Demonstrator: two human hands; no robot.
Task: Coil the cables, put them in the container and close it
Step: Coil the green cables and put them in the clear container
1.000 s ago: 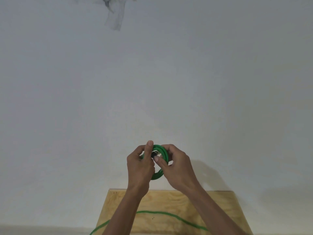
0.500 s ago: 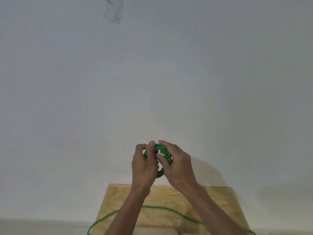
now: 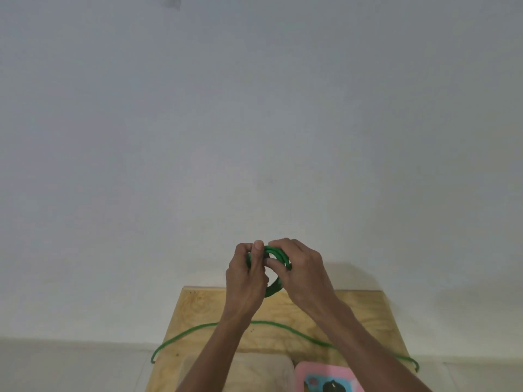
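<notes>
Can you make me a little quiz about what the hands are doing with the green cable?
1. True or false: both hands hold the coiled part of the green cable above the wooden table.
2. Which hand's fingers wrap over the top of the coil: A) left hand B) right hand?
3. Fill in: the loose part of the cable lies across the table and hangs off ____ sides.

Key: 1 true. 2 B. 3 both.
</notes>
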